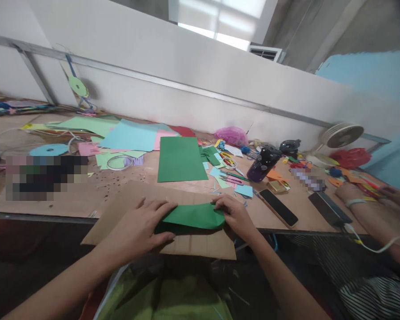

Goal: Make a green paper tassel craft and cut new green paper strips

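Note:
A sheet of green paper (194, 216), bent over into a fold, lies above a piece of brown cardboard (200, 246) at the table's front edge. At the paper's left end is my left hand (143, 224), with fingers on top and the thumb lower at the near side. My right hand (235, 215) pinches the right end, its fingers curled over the corner. The paper bulges up between both hands. Just beyond the cardboard, a flat dark green sheet (182, 159) rests on the table.
Colored paper sheets (133, 134) are piled back left, near a tape roll (120, 162). Scissors, paper scraps, a dark tumbler (264, 163), a phone (278, 208) and a power bank (329, 209) lie to the right. Another person's hands (350, 193) work at far right, near a fan (342, 134).

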A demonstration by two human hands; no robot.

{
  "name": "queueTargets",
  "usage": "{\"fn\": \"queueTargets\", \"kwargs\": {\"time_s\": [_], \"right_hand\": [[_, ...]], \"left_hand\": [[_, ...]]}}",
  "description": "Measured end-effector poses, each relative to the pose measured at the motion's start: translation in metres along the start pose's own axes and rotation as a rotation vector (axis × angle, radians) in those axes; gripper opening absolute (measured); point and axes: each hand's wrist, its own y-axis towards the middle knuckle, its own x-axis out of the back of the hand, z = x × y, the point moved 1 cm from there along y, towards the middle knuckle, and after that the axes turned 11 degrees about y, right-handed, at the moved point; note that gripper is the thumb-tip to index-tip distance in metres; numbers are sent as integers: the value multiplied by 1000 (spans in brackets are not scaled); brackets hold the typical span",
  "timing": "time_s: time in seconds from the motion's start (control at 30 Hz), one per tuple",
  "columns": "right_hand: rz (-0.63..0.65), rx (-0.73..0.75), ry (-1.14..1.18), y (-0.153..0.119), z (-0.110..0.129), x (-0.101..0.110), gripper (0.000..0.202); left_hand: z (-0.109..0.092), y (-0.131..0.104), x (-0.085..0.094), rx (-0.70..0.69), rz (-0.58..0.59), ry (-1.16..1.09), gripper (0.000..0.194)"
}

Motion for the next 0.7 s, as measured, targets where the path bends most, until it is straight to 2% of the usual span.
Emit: {"fn": "queueTargets", "kwargs": {"time_s": [0.17,0.37,0.5,0.7], "right_hand": [[-36,12,-81,1,2,7,31],[-80,56,-111,-8,11,15,42],[-83,100,-204,-13,15,15,49],[-45,131,-365,-14,7,13,41]], "left_hand": [[-7,-3,-13,-38,-45,161,57],[-8,-5,-23,-28,-57,195,54],[-9,-4,-25,-24,-74,185,54],[-13,0,-21,-35,-48,152,54]]}}
